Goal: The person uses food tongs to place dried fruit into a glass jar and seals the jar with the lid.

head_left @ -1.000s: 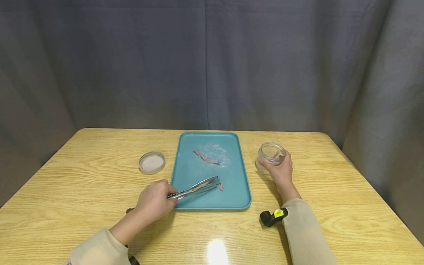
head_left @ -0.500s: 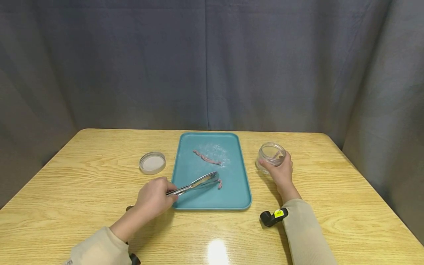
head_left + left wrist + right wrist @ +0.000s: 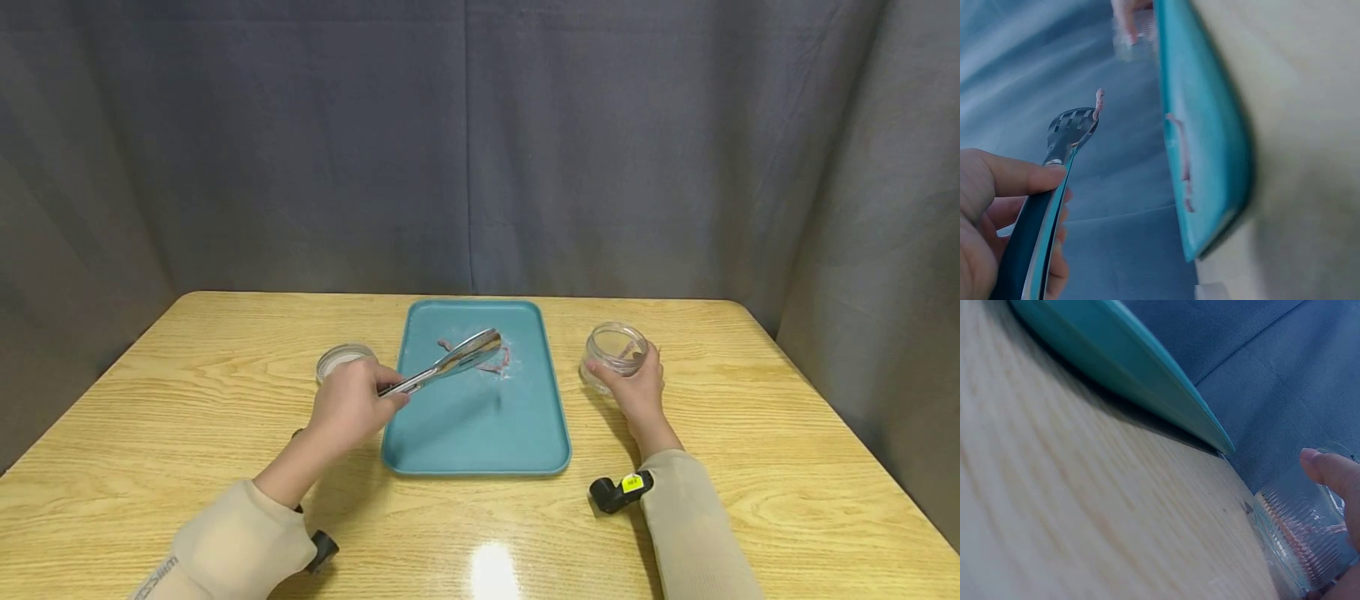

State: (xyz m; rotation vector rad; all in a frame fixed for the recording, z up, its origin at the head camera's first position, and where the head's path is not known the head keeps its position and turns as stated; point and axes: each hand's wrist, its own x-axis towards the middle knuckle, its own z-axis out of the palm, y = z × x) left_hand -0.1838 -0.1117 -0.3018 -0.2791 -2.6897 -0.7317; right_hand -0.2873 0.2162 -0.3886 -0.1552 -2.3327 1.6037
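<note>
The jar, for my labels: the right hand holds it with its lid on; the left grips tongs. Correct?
The lid is off: the head view shows it on the table. The right hand holds the open jar while the left hand grips tongs.

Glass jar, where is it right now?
In the head view, the glass jar is toward the right side of the wooden table, just right of the teal tray, with the person's right grip around it.

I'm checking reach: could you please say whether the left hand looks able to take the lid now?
Probably not: the lid lies nearby, but the left hand grips the tongs, which hold a pink strip.
</note>
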